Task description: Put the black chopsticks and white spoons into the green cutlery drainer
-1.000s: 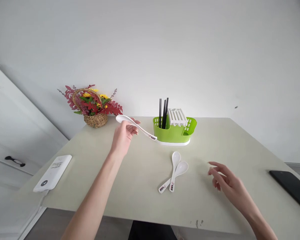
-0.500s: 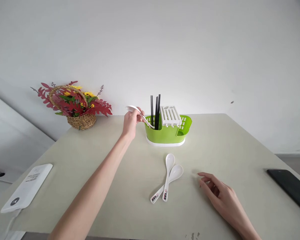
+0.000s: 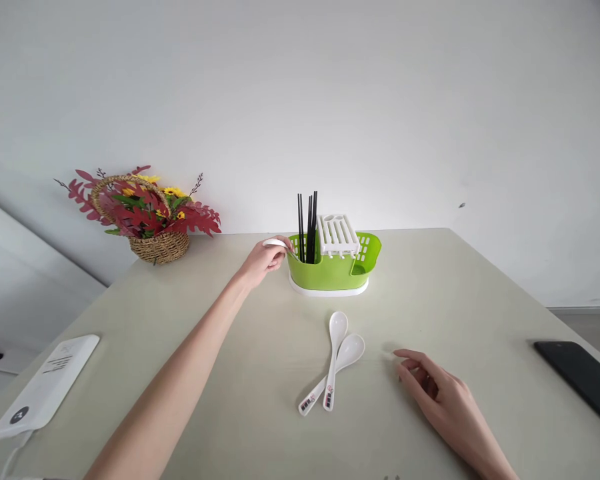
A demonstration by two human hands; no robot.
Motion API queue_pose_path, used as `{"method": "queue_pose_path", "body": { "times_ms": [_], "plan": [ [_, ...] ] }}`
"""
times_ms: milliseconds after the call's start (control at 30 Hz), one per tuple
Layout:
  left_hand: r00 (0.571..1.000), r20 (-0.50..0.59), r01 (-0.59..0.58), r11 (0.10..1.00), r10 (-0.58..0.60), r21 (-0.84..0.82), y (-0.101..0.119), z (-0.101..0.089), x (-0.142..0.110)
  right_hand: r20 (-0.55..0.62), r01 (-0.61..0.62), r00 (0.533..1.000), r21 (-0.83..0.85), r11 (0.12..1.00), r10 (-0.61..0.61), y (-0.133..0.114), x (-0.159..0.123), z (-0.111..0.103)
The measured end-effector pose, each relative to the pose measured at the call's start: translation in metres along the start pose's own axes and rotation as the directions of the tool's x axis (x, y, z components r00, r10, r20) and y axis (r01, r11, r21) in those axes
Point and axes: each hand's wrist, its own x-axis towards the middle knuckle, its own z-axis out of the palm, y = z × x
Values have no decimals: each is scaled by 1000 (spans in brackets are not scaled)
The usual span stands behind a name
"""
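My left hand (image 3: 266, 261) is closed around a white spoon (image 3: 275, 243), at the left end of a green utensil holder (image 3: 325, 275). The spoon's bowl points left and its handle dips inside the holder's left compartment. Black chopsticks (image 3: 309, 227) stand upright in that same compartment. In front of the holder two more white spoons lie crossed, one (image 3: 333, 360) resting over the other (image 3: 351, 350). To the right of them my right hand (image 3: 437, 393) rests on the table, fingers loosely curled and apart, holding nothing.
A white slotted rack (image 3: 338, 233) tops the holder. At the back left stands a wicker basket of artificial flowers (image 3: 159, 248). A white device with a cable (image 3: 47, 387) lies on the table's left side, a black phone (image 3: 580, 380) on the right. Behind is a wall.
My left hand has lowered, and the spoon in it has gone deeper into the holder's left compartment. My right hand has stayed in place. The view has shifted slightly.
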Motion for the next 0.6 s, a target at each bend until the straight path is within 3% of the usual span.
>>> {"method": "queue_pose_path", "body": {
  "times_ms": [133, 367, 467, 600],
  "plan": [
    [997, 51, 59, 989, -66, 136, 4, -7, 10, -6, 4, 1000, -16, 1000, -4, 0, 0, 1],
    [986, 136, 57, 964, -95, 261, 18, -17, 24, -3, -18, 1000, -11, 1000, 18, 4, 0, 2],
    [999, 50, 2, 961, -17, 277, 20, -19, 21, 14, -26, 1000, -20, 999, 26, 6, 1, 1],
    [978, -186, -47, 971, 92, 234, 17, -21, 14, 28, -38, 999, -34, 999, 39, 9, 2, 1]
  ]
}}
